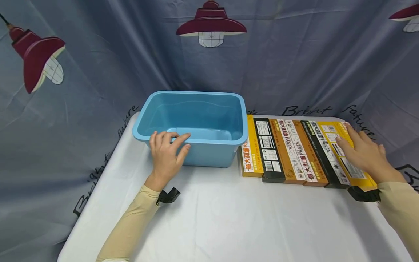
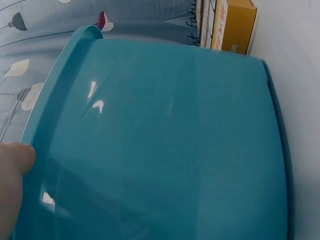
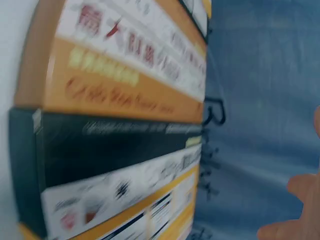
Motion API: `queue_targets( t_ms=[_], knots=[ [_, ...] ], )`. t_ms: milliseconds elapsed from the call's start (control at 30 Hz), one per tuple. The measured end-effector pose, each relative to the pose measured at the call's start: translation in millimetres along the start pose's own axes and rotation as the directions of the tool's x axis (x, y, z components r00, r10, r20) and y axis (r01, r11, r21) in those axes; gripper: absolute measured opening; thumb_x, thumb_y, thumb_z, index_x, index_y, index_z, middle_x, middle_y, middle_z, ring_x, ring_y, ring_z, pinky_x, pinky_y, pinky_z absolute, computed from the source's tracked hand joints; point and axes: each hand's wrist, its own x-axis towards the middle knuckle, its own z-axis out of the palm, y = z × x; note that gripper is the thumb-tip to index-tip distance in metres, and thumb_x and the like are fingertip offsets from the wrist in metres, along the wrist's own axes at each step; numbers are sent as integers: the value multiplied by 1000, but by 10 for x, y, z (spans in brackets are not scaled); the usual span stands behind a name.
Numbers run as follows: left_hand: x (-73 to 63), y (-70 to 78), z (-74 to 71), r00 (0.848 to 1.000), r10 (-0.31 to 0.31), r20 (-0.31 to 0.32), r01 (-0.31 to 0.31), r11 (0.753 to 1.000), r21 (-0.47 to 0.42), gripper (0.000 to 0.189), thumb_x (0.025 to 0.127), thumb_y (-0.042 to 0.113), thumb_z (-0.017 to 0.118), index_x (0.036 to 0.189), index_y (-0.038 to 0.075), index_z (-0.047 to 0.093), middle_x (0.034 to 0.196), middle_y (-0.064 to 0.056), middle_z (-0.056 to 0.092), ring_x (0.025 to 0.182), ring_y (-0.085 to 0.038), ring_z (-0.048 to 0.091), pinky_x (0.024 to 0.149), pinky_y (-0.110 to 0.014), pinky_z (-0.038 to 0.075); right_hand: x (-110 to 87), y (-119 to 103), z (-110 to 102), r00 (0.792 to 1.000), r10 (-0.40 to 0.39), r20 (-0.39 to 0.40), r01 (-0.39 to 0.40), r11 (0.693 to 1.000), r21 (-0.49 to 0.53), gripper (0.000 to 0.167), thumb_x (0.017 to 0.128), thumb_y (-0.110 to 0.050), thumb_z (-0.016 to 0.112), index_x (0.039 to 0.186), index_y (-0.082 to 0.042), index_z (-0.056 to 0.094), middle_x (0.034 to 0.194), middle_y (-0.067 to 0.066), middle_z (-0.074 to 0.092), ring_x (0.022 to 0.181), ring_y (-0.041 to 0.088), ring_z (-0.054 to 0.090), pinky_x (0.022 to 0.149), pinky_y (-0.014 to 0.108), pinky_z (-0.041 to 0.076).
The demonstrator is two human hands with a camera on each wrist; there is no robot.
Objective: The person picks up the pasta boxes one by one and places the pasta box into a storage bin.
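A light blue plastic bin [image 1: 209, 154] stands on the table, and its outer wall [image 2: 165, 140] fills most of the left wrist view. My left hand [image 1: 166, 156] holds the front rim near the left corner, fingers over the edge and thumb outside. Several flat pasta boxes [image 1: 294, 153] lie in a row right of the bin, in yellow, black and orange. My right hand [image 1: 366, 153] is over the rightmost yellow box [image 1: 337, 145] with fingers spread and relaxed; whether it touches the box cannot be told. In the right wrist view, a black pasta box [image 3: 110, 145] looks blurred.
White cloth covers the table [image 1: 229, 218]. A grey-blue curtain [image 1: 278, 62] printed with red lamps and lettering hangs behind and along the sides. The leftmost yellow box [image 1: 253, 153] lies close against the bin's right side.
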Motion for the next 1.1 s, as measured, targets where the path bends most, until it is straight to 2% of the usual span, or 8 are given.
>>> queue_targets(
  t_ms=[133, 333, 433, 600, 700, 867, 1100],
  knots=[
    [-3, -10, 5, 1000, -7, -6, 7, 1000, -17, 43, 106, 47, 48, 117, 15, 76, 106, -17, 62, 108, -40, 49, 113, -70, 20, -27, 245, 101, 999, 32, 7, -32, 999, 5, 81, 106, -57, 20, 161, -4, -7, 155, 49, 3, 138, 72, 11, 103, 86, 8],
    [-10, -16, 11, 1000, -12, -20, 11, 1000, -22, 40, 105, 45, 52, 117, 15, 76, 105, -17, 62, 108, -40, 49, 113, -72, 19, -35, 582, 272, 987, 156, 30, -155, 988, -22, 89, 103, -64, 20, 159, 0, -7, 150, 51, 8, 127, 74, 21, 101, 83, 23],
    [-14, -6, 7, 1000, -17, -20, 17, 1000, -17, 36, 104, 42, 55, 117, 15, 76, 105, -18, 62, 108, -41, 49, 113, -72, 20, -39, 731, 324, 975, 211, 63, -212, 977, -4, 91, 102, -66, 19, 158, 1, -9, 151, 51, 3, 129, 75, 18, 99, 85, 25],
    [-6, 38, -6, 1000, -23, -18, 23, 1000, -18, 27, 97, 31, 66, 117, 15, 76, 105, -19, 63, 107, -41, 49, 114, -70, 21, -41, 949, 427, 963, 253, 96, -257, 966, 35, 91, 102, -65, 19, 157, 2, -9, 150, 52, 2, 132, 73, 15, 101, 84, 24],
    [-10, 50, -20, 1000, -26, -16, 25, 1000, -14, 27, 94, 27, 69, 117, 14, 76, 105, -19, 63, 106, -40, 49, 113, -69, 21, -27, 1029, 507, 958, 257, 130, -265, 963, 54, 88, 104, -63, 21, 156, 1, -10, 148, 53, 4, 128, 71, 18, 101, 83, 26],
    [-14, 55, -19, 1000, -25, -12, 25, 1000, -10, 26, 95, 27, 69, 117, 14, 76, 105, -18, 62, 105, -40, 49, 113, -68, 22, -5, 1106, 628, 949, 281, 141, -292, 954, 63, 87, 104, -62, 25, 156, -2, -12, 133, 51, 16, 105, 60, 28, 87, 75, 38],
    [-4, 56, -22, 999, -27, -22, 27, 1000, -14, 27, 97, 30, 66, 116, 15, 77, 104, -18, 63, 103, -40, 49, 112, -68, 22, 62, 1124, 717, 933, 340, 118, -344, 939, 18, 83, 103, -64, 22, 156, -13, -15, 143, 52, 6, 106, 65, 26, 92, 76, 35]
  ],
)
